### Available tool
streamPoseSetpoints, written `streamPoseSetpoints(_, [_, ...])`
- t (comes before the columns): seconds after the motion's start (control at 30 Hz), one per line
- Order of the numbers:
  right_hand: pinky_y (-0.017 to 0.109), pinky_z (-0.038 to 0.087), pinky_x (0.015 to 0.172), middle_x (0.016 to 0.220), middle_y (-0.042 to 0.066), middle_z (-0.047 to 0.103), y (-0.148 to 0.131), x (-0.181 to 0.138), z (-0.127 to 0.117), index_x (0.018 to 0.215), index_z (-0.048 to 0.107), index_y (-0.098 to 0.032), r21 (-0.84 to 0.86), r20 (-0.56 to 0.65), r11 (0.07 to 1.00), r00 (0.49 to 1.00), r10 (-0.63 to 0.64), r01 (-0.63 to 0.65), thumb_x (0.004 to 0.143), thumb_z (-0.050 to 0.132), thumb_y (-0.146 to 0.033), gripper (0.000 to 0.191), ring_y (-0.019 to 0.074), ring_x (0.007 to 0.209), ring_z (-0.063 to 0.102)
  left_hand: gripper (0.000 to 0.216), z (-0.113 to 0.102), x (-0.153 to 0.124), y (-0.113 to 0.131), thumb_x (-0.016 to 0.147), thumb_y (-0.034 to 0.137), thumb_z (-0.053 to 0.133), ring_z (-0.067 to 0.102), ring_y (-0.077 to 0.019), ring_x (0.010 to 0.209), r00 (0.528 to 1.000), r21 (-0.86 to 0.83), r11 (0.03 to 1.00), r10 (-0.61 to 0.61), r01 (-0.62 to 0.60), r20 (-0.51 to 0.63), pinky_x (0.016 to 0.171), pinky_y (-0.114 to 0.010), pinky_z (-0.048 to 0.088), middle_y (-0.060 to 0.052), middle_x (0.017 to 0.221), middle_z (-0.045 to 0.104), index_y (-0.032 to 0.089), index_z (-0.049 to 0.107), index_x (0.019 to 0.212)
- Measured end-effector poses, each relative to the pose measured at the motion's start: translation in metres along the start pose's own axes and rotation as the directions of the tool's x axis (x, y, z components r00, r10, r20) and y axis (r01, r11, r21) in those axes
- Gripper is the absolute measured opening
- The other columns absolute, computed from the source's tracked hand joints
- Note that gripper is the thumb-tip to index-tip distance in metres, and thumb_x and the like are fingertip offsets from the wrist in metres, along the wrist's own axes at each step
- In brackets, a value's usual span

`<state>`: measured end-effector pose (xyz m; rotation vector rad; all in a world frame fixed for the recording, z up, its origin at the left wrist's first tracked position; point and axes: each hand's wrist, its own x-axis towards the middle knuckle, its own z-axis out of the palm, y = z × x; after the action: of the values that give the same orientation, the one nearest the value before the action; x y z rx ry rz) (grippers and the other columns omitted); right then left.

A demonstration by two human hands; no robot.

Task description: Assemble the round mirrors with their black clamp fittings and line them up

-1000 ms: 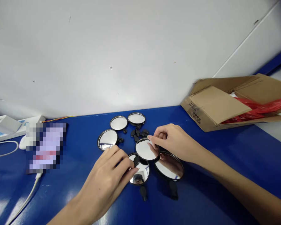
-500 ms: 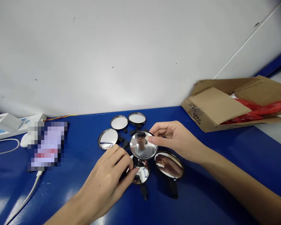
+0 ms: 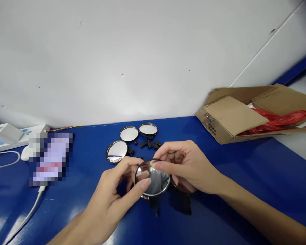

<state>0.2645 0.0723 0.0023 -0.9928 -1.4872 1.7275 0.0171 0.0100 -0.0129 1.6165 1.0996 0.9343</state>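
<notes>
Counter of glossy blue, cardboard box near its right end; left hand and right hand close together, both gripping a round mirror by its rim, just above the counter; disc with no long axis, its silvery face tilted upward; three more mirrors lie beyond; small black mounts sit beside them.

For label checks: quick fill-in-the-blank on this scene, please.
The left hand and right hand hold one round black-rimmed ____. Beyond them, ____ round silver-rimmed mirrors lie on the glossy blue tabletop. A crumpled red plastic bag lies in the open brown ____ box.
Answers: mirror; three; cardboard.
</notes>
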Motion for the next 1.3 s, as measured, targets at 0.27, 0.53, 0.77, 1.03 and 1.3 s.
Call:
streamPoseSetpoints(0.27, [0.037, 0.062, 0.09, 0.118, 0.006, 0.085, -0.004, 0.005, -0.013, 0.124, 0.084, -0.028, -0.279, -0.075, 0.924, 0.954, -0.291, 0.26, 0.116, 0.062, -0.049, 0.031, 0.0219, 0.098, 0.079, 0.012, -0.014, 0.015, 0.004, 0.108, 0.038, 0.08, 0.071, -0.0127, 0.07, 0.883, -0.192, 0.978, -0.022, -0.077, -0.469, 0.067, -0.024, 0.059, 0.003, 0.089, 0.08, 0.028, 0.077, 0.115])
streamPoseSetpoints(0.53, [0.05, 0.036, 0.121, 0.154, 0.006, 0.074, -0.009, 0.003, -0.013, 0.158, 0.068, -0.033, -0.559, 0.375, 0.73, 0.905, -0.201, 0.394, 0.122, 0.047, -0.048, 0.044, 0.0293, 0.142, 0.061, 0.018, -0.024, 0.027, 0.003, 0.101, 0.031, 0.088, 0.084, -0.0176, 0.084, 0.777, -0.433, 0.886, -0.152, -0.167, -0.611, 0.086, -0.029, 0.068, 0.003, 0.102, 0.085, 0.027, 0.072, 0.107])
streamPoseSetpoints(0.77, [0.054, 0.031, 0.118, 0.154, 0.009, 0.073, -0.012, 0.004, -0.027, 0.155, 0.07, -0.026, -0.677, 0.388, 0.619, 0.908, -0.16, 0.398, 0.123, 0.04, -0.054, 0.053, 0.0332, 0.142, 0.058, 0.023, -0.022, 0.023, 0.002, 0.101, 0.034, 0.089, 0.088, -0.0226, 0.088, 0.794, -0.436, 0.89, -0.165, -0.136, -0.585, 0.087, -0.034, 0.07, -0.001, 0.102, 0.087, 0.026, 0.072, 0.113])
streamPoseSetpoints(1.03, [0.055, 0.035, 0.116, 0.16, 0.009, 0.07, -0.007, 0.009, -0.038, 0.153, 0.071, -0.027, -0.714, 0.276, 0.579, 0.918, -0.284, 0.394, 0.123, 0.032, -0.059, 0.059, 0.0334, 0.139, 0.058, 0.056, -0.021, 0.026, 0.002, 0.083, 0.032, 0.103, 0.082, -0.0161, 0.087, 0.801, -0.495, 0.866, -0.249, -0.067, -0.545, 0.081, -0.021, 0.065, -0.004, 0.103, 0.088, 0.024, 0.076, 0.132])
streamPoseSetpoints(1.3, [0.061, 0.031, 0.124, 0.181, 0.004, 0.048, -0.002, 0.011, -0.035, 0.171, 0.052, -0.031, -0.728, 0.31, 0.618, 0.946, -0.092, 0.298, 0.12, 0.036, -0.068, 0.065, 0.0352, 0.151, 0.041, 0.067, -0.02, 0.025, 0.0, 0.079, 0.037, 0.105, 0.081, -0.0185, 0.083, 0.805, -0.497, 0.868, -0.294, -0.001, -0.515, 0.081, -0.025, 0.065, -0.006, 0.105, 0.087, 0.024, 0.074, 0.137])
